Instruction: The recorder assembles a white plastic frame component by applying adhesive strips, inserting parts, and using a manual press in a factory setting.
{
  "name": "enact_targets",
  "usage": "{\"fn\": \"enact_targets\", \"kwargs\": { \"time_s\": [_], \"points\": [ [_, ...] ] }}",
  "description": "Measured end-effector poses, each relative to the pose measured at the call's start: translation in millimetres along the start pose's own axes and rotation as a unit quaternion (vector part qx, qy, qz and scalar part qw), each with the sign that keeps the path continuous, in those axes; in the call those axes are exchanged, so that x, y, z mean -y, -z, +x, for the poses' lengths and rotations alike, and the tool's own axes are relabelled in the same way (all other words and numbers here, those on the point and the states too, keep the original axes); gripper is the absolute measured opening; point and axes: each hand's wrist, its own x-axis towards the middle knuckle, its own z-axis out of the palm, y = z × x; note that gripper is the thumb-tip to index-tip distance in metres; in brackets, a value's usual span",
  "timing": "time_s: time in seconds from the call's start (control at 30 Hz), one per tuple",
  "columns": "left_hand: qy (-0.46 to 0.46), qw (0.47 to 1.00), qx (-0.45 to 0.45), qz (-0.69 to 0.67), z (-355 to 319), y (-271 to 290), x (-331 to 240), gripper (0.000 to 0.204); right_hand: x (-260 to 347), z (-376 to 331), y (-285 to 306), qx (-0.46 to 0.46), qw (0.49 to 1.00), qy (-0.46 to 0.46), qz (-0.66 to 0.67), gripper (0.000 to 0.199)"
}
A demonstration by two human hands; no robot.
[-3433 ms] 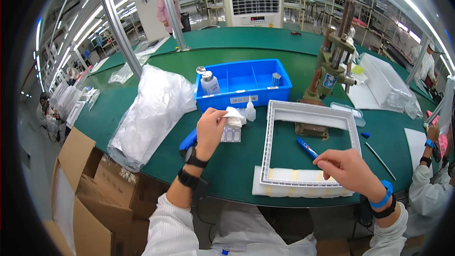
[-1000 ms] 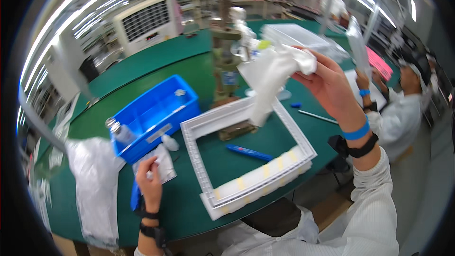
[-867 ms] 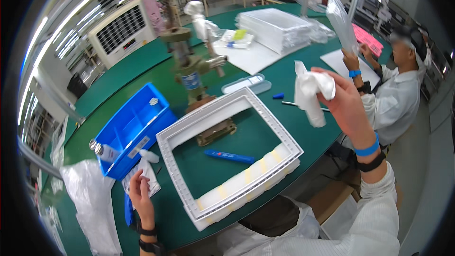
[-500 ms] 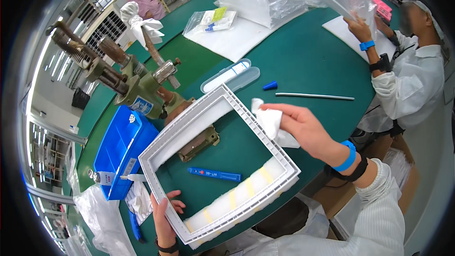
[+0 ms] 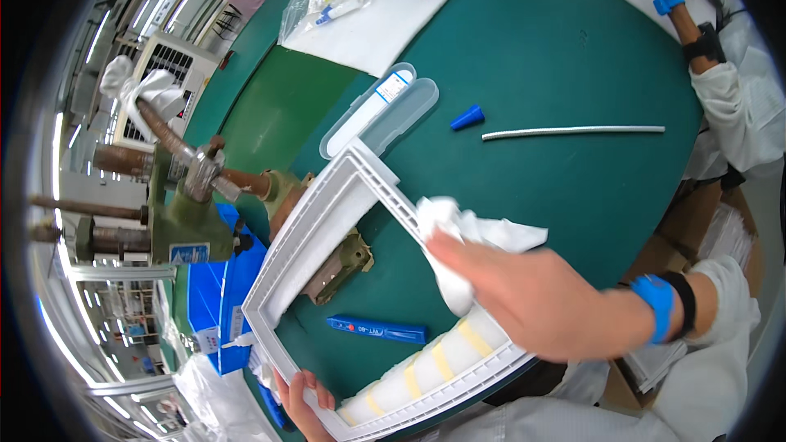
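1. The right hand [image 5: 524, 299], at centre right of the frame, presses a crumpled white cloth [image 5: 467, 245] against the right rail of the white rectangular frame [image 5: 327, 213], its grip clenched on the cloth.
2. The left hand [image 5: 301, 397], at the bottom edge, grasps the frame's lower corner.
3. The frame lies flat on the green worktop [image 5: 532, 65], centre left.
4. Inside it lie a blue pen [image 5: 378, 330] and a metal bracket [image 5: 337, 266].
5. A blue cap [image 5: 467, 119] and a thin white rod [image 5: 573, 130] rest further up right.
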Motion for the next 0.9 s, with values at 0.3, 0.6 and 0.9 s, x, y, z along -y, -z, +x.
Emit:
{"fn": "enact_targets", "kwargs": {
  "time_s": [0.3,0.6,0.9],
  "points": [
    [0.004,0.999,0.038,0.038,6,7,4,0.030,-19,19,9,-0.001,0.998,0.021,0.051,0.051],
    [0.010,0.990,0.075,-0.117,11,39,21,0.055,-66,-2,62,-0.026,0.974,-0.185,0.126,0.041],
    [-0.038,0.989,0.114,-0.087,18,43,24,0.052,-62,4,66,-0.033,0.975,-0.161,0.152,0.040]
  ]
}}
